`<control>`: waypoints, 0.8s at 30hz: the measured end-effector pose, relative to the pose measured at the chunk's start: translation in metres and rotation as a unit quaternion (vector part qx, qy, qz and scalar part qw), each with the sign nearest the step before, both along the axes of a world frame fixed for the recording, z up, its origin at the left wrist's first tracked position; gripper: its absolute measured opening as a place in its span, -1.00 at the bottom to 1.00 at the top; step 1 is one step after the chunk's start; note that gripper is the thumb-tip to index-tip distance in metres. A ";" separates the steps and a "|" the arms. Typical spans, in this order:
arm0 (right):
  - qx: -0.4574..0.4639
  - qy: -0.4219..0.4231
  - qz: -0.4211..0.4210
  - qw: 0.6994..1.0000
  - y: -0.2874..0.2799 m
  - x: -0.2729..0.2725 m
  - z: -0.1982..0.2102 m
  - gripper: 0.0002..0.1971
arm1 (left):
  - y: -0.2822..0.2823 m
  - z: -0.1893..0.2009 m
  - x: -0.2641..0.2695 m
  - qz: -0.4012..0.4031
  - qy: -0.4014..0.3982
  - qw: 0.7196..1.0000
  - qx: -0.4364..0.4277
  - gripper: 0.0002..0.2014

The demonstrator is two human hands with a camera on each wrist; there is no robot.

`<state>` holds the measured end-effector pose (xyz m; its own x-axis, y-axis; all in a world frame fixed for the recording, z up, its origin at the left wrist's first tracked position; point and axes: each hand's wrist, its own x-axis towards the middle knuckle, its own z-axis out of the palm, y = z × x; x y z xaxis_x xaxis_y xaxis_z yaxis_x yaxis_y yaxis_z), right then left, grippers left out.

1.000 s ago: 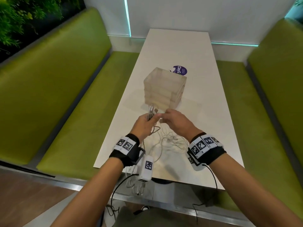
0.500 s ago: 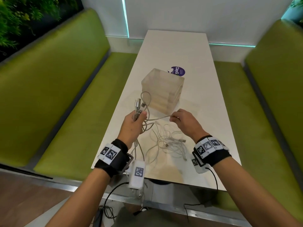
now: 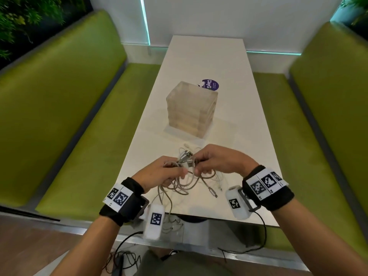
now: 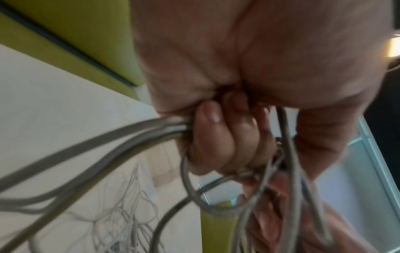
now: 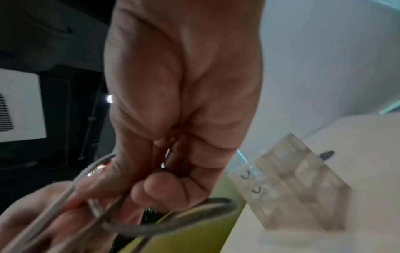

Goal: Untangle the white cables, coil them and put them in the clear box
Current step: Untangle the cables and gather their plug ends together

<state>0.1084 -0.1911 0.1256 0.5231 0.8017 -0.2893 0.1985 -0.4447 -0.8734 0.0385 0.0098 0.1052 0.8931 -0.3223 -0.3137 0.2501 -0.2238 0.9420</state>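
Both hands meet above the near end of the white table (image 3: 209,62). The left hand (image 3: 159,174) grips the white cables (image 3: 185,182); the right hand (image 3: 221,160) pinches them. The clear box (image 3: 192,110) stands just beyond.

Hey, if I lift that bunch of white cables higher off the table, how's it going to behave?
Probably floppy: the white cables sag in loose loops below the left hand and right hand. Likely tangled too, so strands lying on the table may drag along. Plug ends would probably swing.
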 end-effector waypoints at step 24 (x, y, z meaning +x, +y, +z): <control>0.176 0.076 -0.277 0.942 0.000 -0.067 -0.068 -0.97 | -0.011 -0.021 -0.008 0.176 -0.025 0.970 -0.167 -0.67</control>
<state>0.0417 -0.1915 0.0572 0.8631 0.4782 -0.1624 -0.1181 -0.1217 -0.9855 0.0304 -0.0012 0.0845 0.9775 -0.0708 -0.1985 0.2085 0.1871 0.9600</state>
